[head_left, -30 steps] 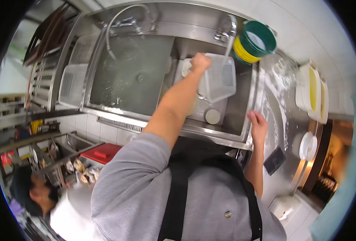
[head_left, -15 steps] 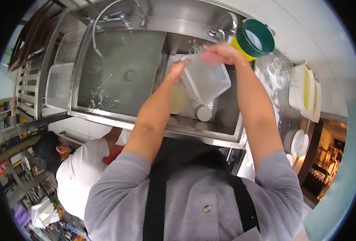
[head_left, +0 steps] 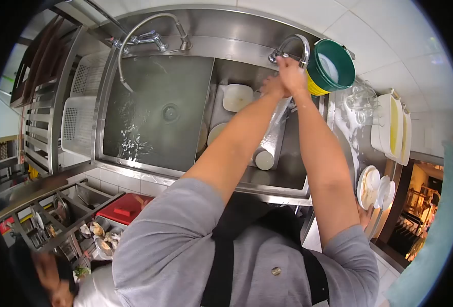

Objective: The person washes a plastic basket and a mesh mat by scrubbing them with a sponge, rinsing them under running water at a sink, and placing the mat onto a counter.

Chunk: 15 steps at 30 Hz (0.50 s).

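Both hands are together at the curved tap (head_left: pixel 304 48) over the right sink basin. My left hand (head_left: pixel 273 86) is under the tap, its fingers spread, holding nothing visible. Over and beside it lies my right hand (head_left: pixel 291 74), palm down, with fingers apart. Water runs below the hands. In the basin are a white square dish (head_left: pixel 237 97) at the back left, a round dish (head_left: pixel 217 132) partly behind my left forearm, and a small round bowl (head_left: pixel 264 160) near the front. The clear container's position is hidden or cannot be made out.
A green bucket (head_left: pixel 345 71) stands right of the tap. Grey water fills the left basin (head_left: pixel 160 112). White baskets (head_left: pixel 76 125) are at the left. Stacked plates (head_left: pixel 368 187), a person's fingers (head_left: pixel 363 217) and white bins (head_left: pixel 385 125) are at the right. A co-worker (head_left: pixel 96 286) is at lower left.
The clear container has left my hands and no longer shows over the basin. Both hands have moved together under the tap. Plates and a person's fingers now show at the right.
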Tool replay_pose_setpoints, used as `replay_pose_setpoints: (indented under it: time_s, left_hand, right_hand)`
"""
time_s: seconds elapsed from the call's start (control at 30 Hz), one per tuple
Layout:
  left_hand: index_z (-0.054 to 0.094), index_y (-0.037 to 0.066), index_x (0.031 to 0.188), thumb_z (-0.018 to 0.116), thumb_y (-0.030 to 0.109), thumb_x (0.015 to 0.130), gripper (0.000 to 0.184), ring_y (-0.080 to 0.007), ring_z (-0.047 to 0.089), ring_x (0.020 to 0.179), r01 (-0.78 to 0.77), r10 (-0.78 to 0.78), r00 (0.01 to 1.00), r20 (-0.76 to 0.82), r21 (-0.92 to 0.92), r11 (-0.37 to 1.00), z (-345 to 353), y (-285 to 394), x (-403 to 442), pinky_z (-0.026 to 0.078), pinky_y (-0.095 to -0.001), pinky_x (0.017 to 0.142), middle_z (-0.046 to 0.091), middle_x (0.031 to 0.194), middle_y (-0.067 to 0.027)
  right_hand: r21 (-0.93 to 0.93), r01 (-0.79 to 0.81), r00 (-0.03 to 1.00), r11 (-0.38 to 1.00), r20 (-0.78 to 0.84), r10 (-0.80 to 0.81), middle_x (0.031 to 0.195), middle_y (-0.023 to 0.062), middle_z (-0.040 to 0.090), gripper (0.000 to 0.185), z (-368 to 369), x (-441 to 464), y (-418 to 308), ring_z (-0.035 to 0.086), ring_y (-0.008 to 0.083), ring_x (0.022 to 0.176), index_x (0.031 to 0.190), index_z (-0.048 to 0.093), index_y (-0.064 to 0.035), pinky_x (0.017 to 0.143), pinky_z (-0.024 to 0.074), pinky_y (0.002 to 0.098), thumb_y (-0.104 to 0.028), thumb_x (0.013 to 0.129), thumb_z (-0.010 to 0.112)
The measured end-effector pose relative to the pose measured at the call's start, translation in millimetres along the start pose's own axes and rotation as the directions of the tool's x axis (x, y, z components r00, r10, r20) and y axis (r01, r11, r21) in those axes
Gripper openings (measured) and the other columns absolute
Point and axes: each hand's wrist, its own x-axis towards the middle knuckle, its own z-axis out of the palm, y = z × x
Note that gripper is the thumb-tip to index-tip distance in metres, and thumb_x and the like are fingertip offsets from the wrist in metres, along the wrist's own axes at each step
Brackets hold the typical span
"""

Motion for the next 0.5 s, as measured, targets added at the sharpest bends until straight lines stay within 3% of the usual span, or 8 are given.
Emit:
replay_pose_setpoints:
  time_s: [0.03,0.1,0.2,0.27,0.3,0.37,0.43,0.5]
  left_hand:
    - [0.049,0.008,0.139,0.058,0.061,0.082,0.078,-0.0386,0.038,0.137,-0.008,0.008,1.000,0.007,0.000,1.000,1,-4,8,0.033,-0.0518,0.109,0.041,0.148,-0.0174]
    - [0.052,0.011,0.138,0.060,0.059,0.082,0.074,-0.0357,0.043,0.134,-0.032,0.023,0.994,0.109,0.081,0.996,6,-27,35,0.034,-0.0524,0.108,0.048,0.143,-0.0175]
    - [0.054,0.012,0.136,0.062,0.061,0.080,0.075,-0.0303,0.049,0.128,0.097,0.011,0.981,0.194,-0.535,0.840,46,-128,90,0.038,-0.0509,0.101,0.055,0.137,-0.0131]
    - [0.053,0.012,0.136,0.062,0.062,0.081,0.075,-0.0298,0.050,0.125,0.335,-0.063,0.929,0.364,-0.755,0.564,19,-150,54,0.040,-0.0525,0.097,0.056,0.134,-0.0102]
    - [0.053,0.011,0.136,0.062,0.061,0.082,0.074,-0.0298,0.050,0.123,0.438,-0.153,0.894,0.421,-0.750,0.496,-10,-146,8,0.040,-0.0536,0.096,0.056,0.132,-0.0090]
    - [0.054,0.010,0.133,0.062,0.060,0.083,0.071,-0.0318,0.051,0.121,0.388,-0.128,0.921,0.368,-0.845,0.369,-13,-174,-9,0.039,-0.0582,0.095,0.057,0.131,-0.0103]
    - [0.055,0.009,0.131,0.063,0.057,0.084,0.068,-0.0300,0.052,0.119,0.364,-0.059,0.931,0.362,-0.895,0.258,-2,-219,1,0.040,-0.0546,0.095,0.058,0.129,-0.0103]
    - [0.056,0.007,0.128,0.064,0.054,0.085,0.064,-0.0282,0.054,0.117,0.336,0.008,0.940,0.340,-0.932,0.136,1,-227,-7,0.042,-0.0510,0.095,0.059,0.127,-0.0104]
  right_hand:
    - [-0.007,-0.007,1.000,1.000,-0.005,0.007,0.080,0.0103,0.068,0.044,12,8,5,0.065,0.0170,0.070,0.096,0.068,-0.0019,0.062,0.0526,0.0316,-0.043,0.097,0.053]
    - [0.389,-0.321,0.904,0.864,0.399,0.156,0.084,0.0115,0.069,0.041,33,25,26,0.067,0.0200,0.074,0.098,0.066,-0.0019,0.066,0.0531,0.0342,-0.040,0.098,0.051]
    - [0.678,-0.508,0.858,0.532,0.344,0.381,0.085,0.0123,0.070,0.039,28,3,12,0.068,0.0223,0.074,0.096,0.067,-0.0020,0.064,0.0534,0.0364,-0.039,0.098,0.052]
    - [0.531,-0.658,0.531,0.534,0.830,-0.172,0.088,0.0155,0.072,0.040,16,-11,12,0.071,0.0249,0.078,0.092,0.070,-0.0008,0.066,0.0547,0.0335,-0.037,0.095,0.055]
    - [0.533,-0.660,0.537,0.530,0.828,-0.163,0.088,0.0155,0.072,0.040,10,-9,16,0.071,0.0249,0.078,0.092,0.070,-0.0008,0.066,0.0547,0.0335,-0.037,0.095,0.055]
    - [-0.062,-0.508,0.136,0.859,0.979,0.151,0.082,0.0167,0.071,0.043,-1,-7,34,0.071,0.0267,0.077,0.091,0.067,0.0035,0.064,0.0556,0.0357,-0.037,0.096,0.054]
    - [0.137,-0.610,0.256,0.780,0.966,0.030,0.088,0.0188,0.070,0.045,23,12,77,0.071,0.0291,0.079,0.104,0.061,0.0077,0.065,0.0575,0.0399,-0.036,0.097,0.052]
    - [0.754,-0.648,0.745,0.108,0.598,0.296,0.101,0.0224,0.066,0.043,18,17,66,0.068,0.0334,0.088,0.121,0.050,0.0056,0.077,0.0568,0.0454,-0.030,0.097,0.048]
